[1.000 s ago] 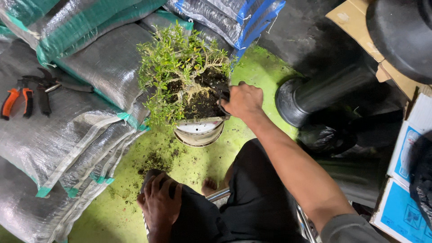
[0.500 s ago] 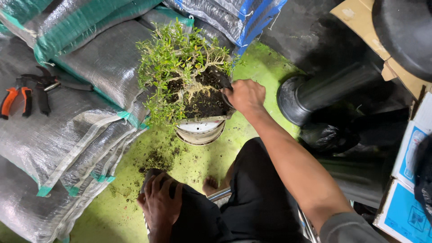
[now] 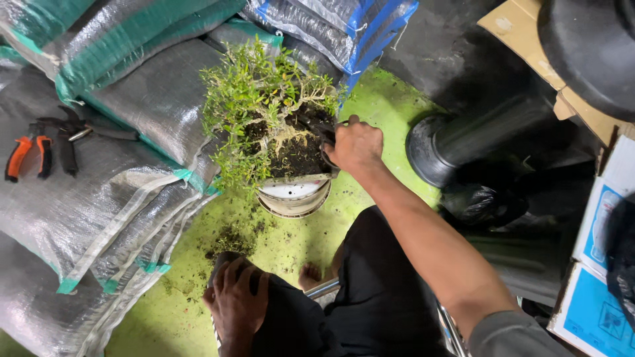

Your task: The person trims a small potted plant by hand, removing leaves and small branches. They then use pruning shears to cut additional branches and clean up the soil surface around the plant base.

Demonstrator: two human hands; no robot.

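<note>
Now right hand [image 3: 356, 147] touches plant [image 3: 268, 109].

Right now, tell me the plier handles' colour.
Orange, on the pliers lying on the sacks; head view.

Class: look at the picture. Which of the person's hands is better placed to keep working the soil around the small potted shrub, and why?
Probably the right hand: it touches the shrub's soil, while the left hand rests on the knee.

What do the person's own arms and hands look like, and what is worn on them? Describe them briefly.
Both hands are bare: no gloves on the right hand or the left hand. The right forearm is uncovered, with a grey sleeve at the upper arm. No watch or rings are visible.
</note>
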